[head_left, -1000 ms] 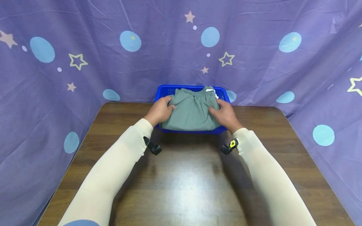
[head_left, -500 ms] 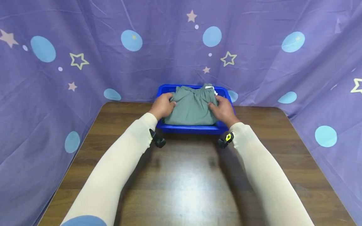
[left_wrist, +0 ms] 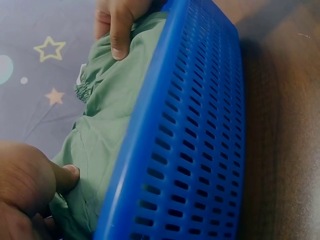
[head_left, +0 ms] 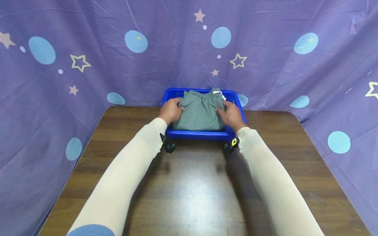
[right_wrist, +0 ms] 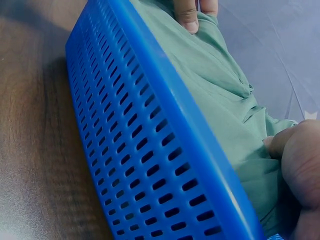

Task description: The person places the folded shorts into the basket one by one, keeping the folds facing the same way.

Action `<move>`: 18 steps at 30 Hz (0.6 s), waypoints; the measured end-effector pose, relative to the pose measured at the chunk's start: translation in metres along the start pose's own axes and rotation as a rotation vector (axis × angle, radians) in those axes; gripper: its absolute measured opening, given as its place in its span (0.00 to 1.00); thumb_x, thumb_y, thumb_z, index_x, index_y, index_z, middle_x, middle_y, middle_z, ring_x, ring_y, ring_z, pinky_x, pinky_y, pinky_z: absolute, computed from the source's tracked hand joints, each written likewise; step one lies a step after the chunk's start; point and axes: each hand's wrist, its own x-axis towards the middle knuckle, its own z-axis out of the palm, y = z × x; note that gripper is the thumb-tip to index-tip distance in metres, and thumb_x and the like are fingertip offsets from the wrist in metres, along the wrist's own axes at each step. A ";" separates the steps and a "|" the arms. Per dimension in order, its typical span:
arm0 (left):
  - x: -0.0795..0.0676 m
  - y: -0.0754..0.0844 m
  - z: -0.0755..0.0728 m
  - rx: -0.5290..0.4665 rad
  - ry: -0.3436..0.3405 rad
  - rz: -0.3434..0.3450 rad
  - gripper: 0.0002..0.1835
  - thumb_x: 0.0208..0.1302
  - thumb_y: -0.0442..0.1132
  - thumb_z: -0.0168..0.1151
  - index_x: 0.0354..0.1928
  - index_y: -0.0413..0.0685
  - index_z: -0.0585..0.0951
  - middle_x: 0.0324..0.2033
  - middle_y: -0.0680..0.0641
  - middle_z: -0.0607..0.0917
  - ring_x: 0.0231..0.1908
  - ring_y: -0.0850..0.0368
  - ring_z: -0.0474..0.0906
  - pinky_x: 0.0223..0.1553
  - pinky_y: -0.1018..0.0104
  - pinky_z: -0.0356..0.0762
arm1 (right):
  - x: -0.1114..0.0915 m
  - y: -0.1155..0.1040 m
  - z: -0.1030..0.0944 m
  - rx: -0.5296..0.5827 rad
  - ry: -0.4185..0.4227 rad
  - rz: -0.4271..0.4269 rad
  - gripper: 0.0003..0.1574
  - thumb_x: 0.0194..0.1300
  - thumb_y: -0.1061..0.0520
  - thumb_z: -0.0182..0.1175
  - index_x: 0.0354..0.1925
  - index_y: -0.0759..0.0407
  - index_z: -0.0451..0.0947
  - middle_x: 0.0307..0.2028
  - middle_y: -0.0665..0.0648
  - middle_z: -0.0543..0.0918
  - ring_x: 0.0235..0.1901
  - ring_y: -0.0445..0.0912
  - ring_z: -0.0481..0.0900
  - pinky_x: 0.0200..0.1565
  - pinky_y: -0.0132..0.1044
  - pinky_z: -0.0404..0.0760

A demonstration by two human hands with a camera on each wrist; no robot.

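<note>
Folded grey-green elastic-waist pants (head_left: pixel 199 113) lie flat inside a blue plastic basket (head_left: pixel 196 134), behind its front rim. Their gathered waistband points to the back, with a white tag (head_left: pixel 217 92) at its right end. My left hand (head_left: pixel 172 111) pinches the left side of the pants, thumb on top and the other fingers mostly hidden. On the opposite side my right hand (head_left: pixel 231 114) grips the cloth the same way. Both wrist views show the thumbs pressing on the fabric just inside the slotted basket wall (left_wrist: pixel 192 135).
The basket stands at the far edge of a brown wooden table (head_left: pixel 189 183), close to a purple curtain (head_left: pixel 177 42) printed with stars and blue ovals. Black wrist cameras (head_left: pixel 168 144) hang under both cream sleeves (head_left: pixel 265 164), near the basket's front.
The pants, earlier overlapping the basket's front rim, have moved back and down inside it, both hands moving with them. In the last half second, the right hand has shifted slightly left.
</note>
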 end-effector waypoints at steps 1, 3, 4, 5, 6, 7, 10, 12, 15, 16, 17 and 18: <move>0.001 -0.001 0.002 0.005 0.002 -0.001 0.22 0.73 0.42 0.61 0.66 0.45 0.78 0.61 0.41 0.81 0.61 0.38 0.76 0.60 0.47 0.71 | 0.000 0.001 0.001 -0.003 -0.004 0.001 0.22 0.70 0.56 0.62 0.58 0.65 0.80 0.51 0.67 0.84 0.52 0.59 0.80 0.58 0.52 0.74; 0.002 -0.001 0.005 0.007 0.003 -0.005 0.22 0.73 0.42 0.61 0.66 0.45 0.78 0.61 0.41 0.81 0.61 0.37 0.76 0.60 0.46 0.72 | 0.000 0.003 0.002 -0.010 -0.007 0.008 0.22 0.70 0.55 0.62 0.57 0.65 0.81 0.51 0.67 0.84 0.52 0.59 0.80 0.58 0.52 0.73; 0.002 -0.002 0.007 0.008 0.003 -0.007 0.22 0.73 0.42 0.61 0.66 0.45 0.78 0.61 0.41 0.81 0.61 0.37 0.76 0.60 0.46 0.72 | 0.000 0.004 0.003 -0.012 -0.009 0.011 0.22 0.69 0.55 0.63 0.57 0.65 0.81 0.51 0.67 0.84 0.52 0.59 0.80 0.58 0.52 0.73; 0.003 -0.002 0.008 0.008 0.002 -0.010 0.22 0.74 0.42 0.61 0.66 0.45 0.78 0.61 0.41 0.81 0.61 0.38 0.76 0.60 0.47 0.72 | 0.000 0.004 0.004 -0.015 -0.010 0.014 0.22 0.70 0.55 0.63 0.57 0.65 0.81 0.51 0.67 0.84 0.52 0.60 0.80 0.58 0.52 0.73; 0.003 -0.002 0.010 0.007 0.001 -0.013 0.21 0.74 0.42 0.61 0.65 0.45 0.78 0.61 0.41 0.82 0.61 0.38 0.76 0.59 0.47 0.72 | 0.000 0.005 0.004 -0.019 -0.011 0.018 0.22 0.70 0.55 0.63 0.57 0.65 0.81 0.51 0.67 0.84 0.52 0.60 0.80 0.58 0.52 0.73; 0.004 -0.003 0.011 0.008 0.000 -0.014 0.20 0.74 0.42 0.61 0.64 0.46 0.79 0.60 0.41 0.82 0.61 0.38 0.76 0.59 0.47 0.72 | -0.001 0.006 0.005 -0.028 -0.012 0.020 0.22 0.70 0.55 0.63 0.57 0.66 0.80 0.51 0.67 0.84 0.53 0.60 0.80 0.59 0.52 0.73; 0.004 -0.002 0.015 0.021 -0.005 -0.016 0.17 0.74 0.42 0.61 0.60 0.46 0.80 0.56 0.41 0.84 0.58 0.39 0.78 0.56 0.47 0.73 | -0.001 0.009 0.006 -0.039 -0.016 0.028 0.24 0.70 0.55 0.63 0.59 0.66 0.80 0.52 0.67 0.84 0.55 0.60 0.80 0.60 0.51 0.72; 0.005 -0.001 0.017 0.034 -0.012 -0.015 0.13 0.74 0.42 0.61 0.55 0.45 0.81 0.51 0.40 0.85 0.54 0.39 0.79 0.53 0.47 0.74 | -0.001 0.010 0.007 -0.044 -0.021 0.032 0.24 0.70 0.55 0.63 0.60 0.66 0.80 0.52 0.67 0.84 0.55 0.60 0.80 0.61 0.51 0.72; 0.004 0.000 0.020 0.048 -0.017 -0.019 0.11 0.73 0.41 0.62 0.51 0.44 0.82 0.48 0.40 0.85 0.54 0.39 0.79 0.52 0.47 0.74 | 0.000 0.010 0.009 -0.043 -0.036 0.033 0.22 0.70 0.56 0.63 0.59 0.65 0.81 0.50 0.66 0.85 0.52 0.59 0.80 0.59 0.52 0.73; 0.004 0.000 0.021 0.050 -0.018 -0.025 0.10 0.73 0.41 0.62 0.50 0.44 0.82 0.48 0.40 0.85 0.54 0.40 0.79 0.52 0.47 0.74 | 0.000 0.010 0.010 -0.049 -0.043 0.032 0.22 0.70 0.56 0.63 0.59 0.65 0.81 0.50 0.66 0.85 0.52 0.59 0.80 0.58 0.52 0.74; 0.004 -0.001 0.022 0.053 -0.018 -0.032 0.11 0.73 0.41 0.62 0.51 0.45 0.82 0.50 0.41 0.85 0.55 0.40 0.79 0.53 0.47 0.74 | 0.000 0.010 0.010 -0.053 -0.051 0.031 0.22 0.70 0.56 0.63 0.58 0.64 0.81 0.49 0.66 0.85 0.51 0.59 0.81 0.58 0.52 0.74; 0.004 -0.001 0.023 0.053 -0.017 -0.039 0.12 0.73 0.41 0.63 0.53 0.45 0.82 0.52 0.41 0.85 0.56 0.40 0.79 0.55 0.47 0.74 | 0.000 0.010 0.011 -0.059 -0.059 0.031 0.21 0.70 0.56 0.63 0.58 0.64 0.81 0.49 0.66 0.85 0.51 0.59 0.81 0.58 0.52 0.74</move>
